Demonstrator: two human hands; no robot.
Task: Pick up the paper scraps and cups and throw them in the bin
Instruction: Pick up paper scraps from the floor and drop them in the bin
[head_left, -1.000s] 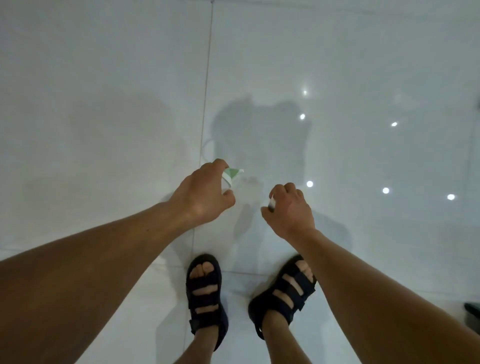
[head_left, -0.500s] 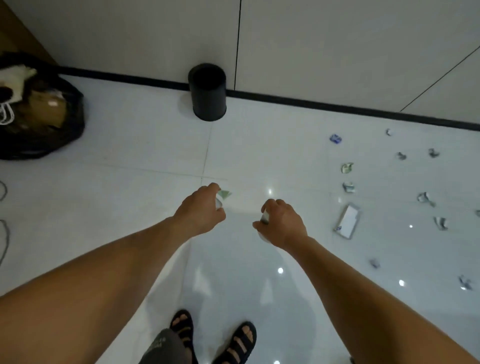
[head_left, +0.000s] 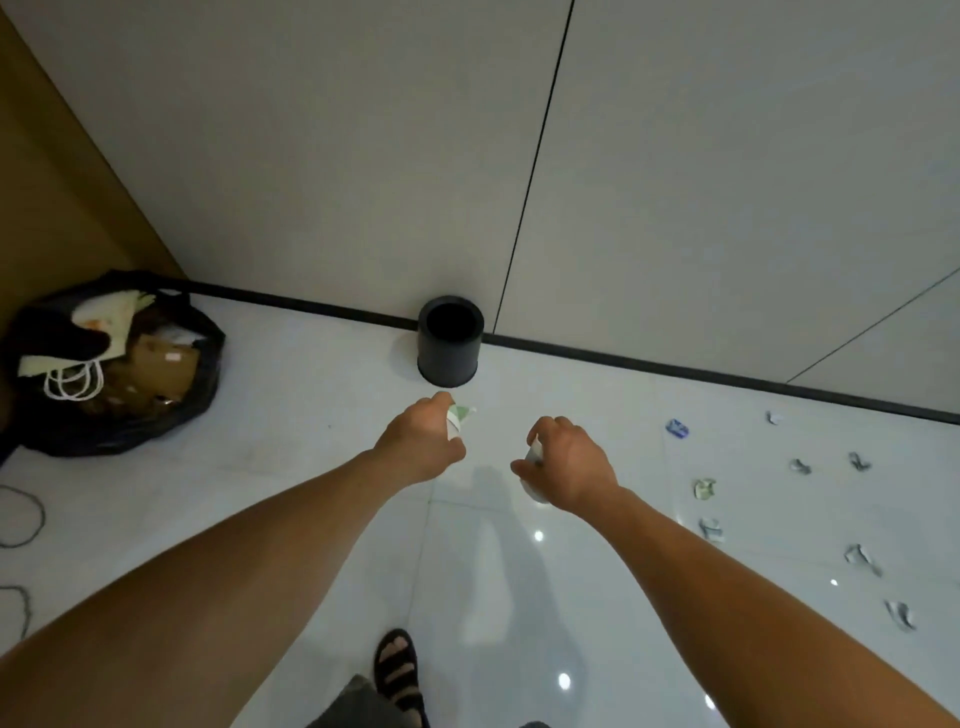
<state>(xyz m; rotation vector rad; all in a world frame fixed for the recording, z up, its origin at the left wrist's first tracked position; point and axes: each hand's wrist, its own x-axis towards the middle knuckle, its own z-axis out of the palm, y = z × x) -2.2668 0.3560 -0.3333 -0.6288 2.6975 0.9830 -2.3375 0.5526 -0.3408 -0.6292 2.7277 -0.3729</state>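
Observation:
A black round bin (head_left: 449, 340) stands open against the wall's black skirting. My left hand (head_left: 423, 441) is stretched out just below it, closed around a white and green paper scrap (head_left: 458, 417) that pokes out past the thumb. To its right, my right hand (head_left: 566, 465) is closed on a white paper scrap (head_left: 534, 457), mostly hidden by the fingers. Several crumpled scraps lie on the floor at the right, among them a blue one (head_left: 677, 428) and a green and white one (head_left: 704, 488).
A full black rubbish bag (head_left: 187, 384) sits in the left corner beside a brown wall panel. Thin cables (head_left: 23, 514) curl on the floor at the far left. My sandalled foot (head_left: 397, 670) shows at the bottom. The floor is glossy white tile.
The view has lifted from my feet to the wall. The bin has come closer and sits just beyond my hands. Both hands keep their scraps.

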